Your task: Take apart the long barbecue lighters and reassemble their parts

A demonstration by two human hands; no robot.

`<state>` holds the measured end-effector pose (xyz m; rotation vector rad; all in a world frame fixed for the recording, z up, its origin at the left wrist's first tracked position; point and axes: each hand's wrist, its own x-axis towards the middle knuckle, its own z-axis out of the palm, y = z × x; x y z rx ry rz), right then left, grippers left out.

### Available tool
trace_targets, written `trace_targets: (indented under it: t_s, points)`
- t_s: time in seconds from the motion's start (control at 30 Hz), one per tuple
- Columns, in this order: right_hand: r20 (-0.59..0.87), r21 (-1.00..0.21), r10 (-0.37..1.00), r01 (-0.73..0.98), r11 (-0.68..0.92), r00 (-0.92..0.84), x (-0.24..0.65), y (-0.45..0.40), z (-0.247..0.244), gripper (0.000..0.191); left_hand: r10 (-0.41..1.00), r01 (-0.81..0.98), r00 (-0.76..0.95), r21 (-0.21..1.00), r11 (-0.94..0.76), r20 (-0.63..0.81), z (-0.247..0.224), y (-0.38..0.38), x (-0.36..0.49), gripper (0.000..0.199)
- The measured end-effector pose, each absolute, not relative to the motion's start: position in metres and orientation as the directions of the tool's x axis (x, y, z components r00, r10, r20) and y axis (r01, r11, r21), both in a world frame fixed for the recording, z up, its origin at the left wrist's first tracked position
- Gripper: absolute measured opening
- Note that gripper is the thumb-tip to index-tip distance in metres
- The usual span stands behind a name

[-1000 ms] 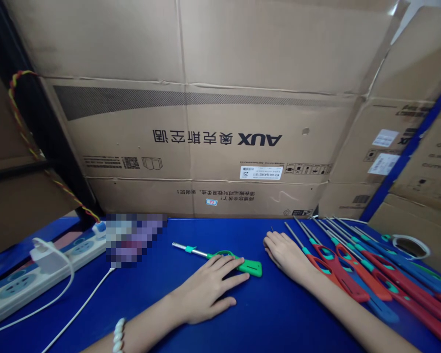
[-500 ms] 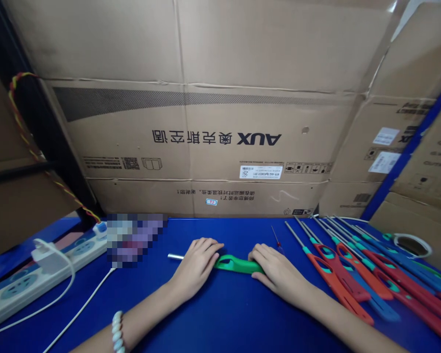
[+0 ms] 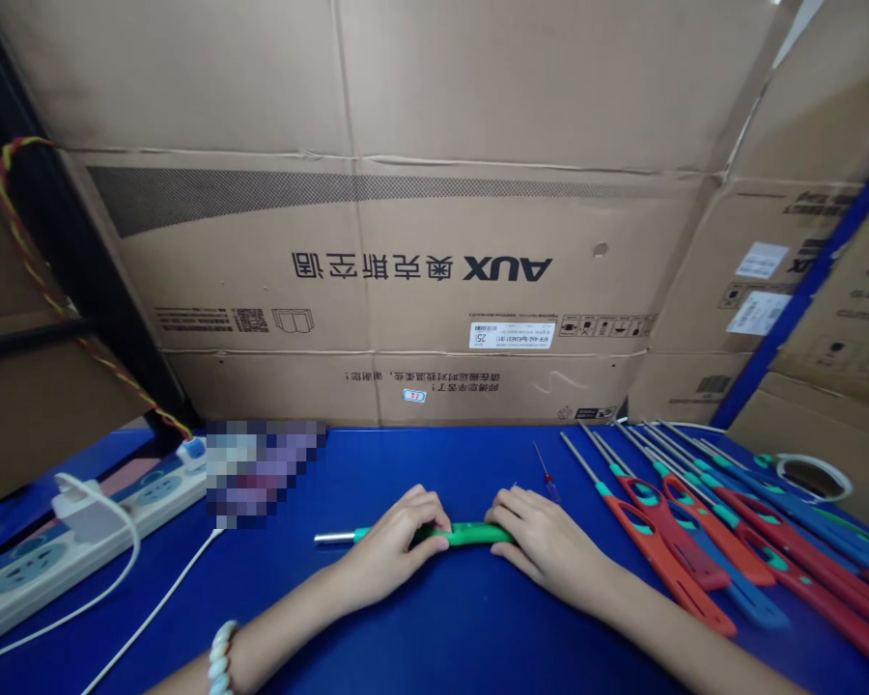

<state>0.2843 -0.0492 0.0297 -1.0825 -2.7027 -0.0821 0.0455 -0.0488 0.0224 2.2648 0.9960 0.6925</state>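
A green lighter (image 3: 470, 533) with a metal tube lies crosswise just above the blue table (image 3: 434, 627), its tube pointing left. My left hand (image 3: 398, 541) is wrapped round its middle, thumb in front and fingers behind. Round the handle's right end, my right hand (image 3: 543, 536) is closed, its fingers hiding that end. A small screwdriver (image 3: 548, 482) lies on the table just behind my right hand.
Several red, orange and blue lighters (image 3: 658, 555) lie at the right, near a roll of tape (image 3: 815, 478). A power strip (image 3: 25, 569) with white cables runs along the left. Cardboard (image 3: 420, 222) stands behind the table.
The green lighter has turned about its long axis, so its trigger opening no longer shows, and it has shifted slightly left. My left fingers have curled more tightly round it.
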Motion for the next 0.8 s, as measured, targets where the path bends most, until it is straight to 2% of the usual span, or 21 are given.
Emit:
trace_targets:
  t_s: [0.1,0.2,0.3,0.47,0.53,0.8]
  points:
    - [0.236,-0.026,0.663,0.677,0.735,-0.711,0.2842,-0.05,0.0276,0.017,0.805,0.45,0.538,0.722,-0.526,0.251,0.0232,-0.0473,0.0453,0.012]
    - [0.236,-0.056,0.665,0.674,0.737,-0.708,0.2832,-0.0501,0.0244,0.015,0.816,0.442,0.498,0.724,-0.529,0.291,0.0253,-0.0462,0.0444,0.02]
    - [0.248,-0.059,0.658,0.667,0.743,-0.711,0.2819,-0.05,0.0228,0.015,0.8,0.436,0.521,0.713,-0.549,0.298,0.028,-0.0474,0.0439,0.012]
    - [0.249,-0.027,0.65,0.666,0.746,-0.718,0.2817,-0.0503,0.0246,0.017,0.767,0.484,0.593,0.654,-0.581,0.243,0.0292,-0.0486,0.0429,0.003]
    - [0.248,-0.016,0.647,0.665,0.747,-0.721,0.2818,-0.0507,0.0256,0.019,0.76,0.499,0.613,0.641,-0.583,0.214,0.0291,-0.0482,0.0428,0.006]
    - [0.231,-0.043,0.649,0.658,0.751,-0.725,0.281,-0.0533,0.0286,0.02,0.804,0.512,0.576,0.704,-0.493,0.145,0.0269,-0.0477,0.0446,0.013]
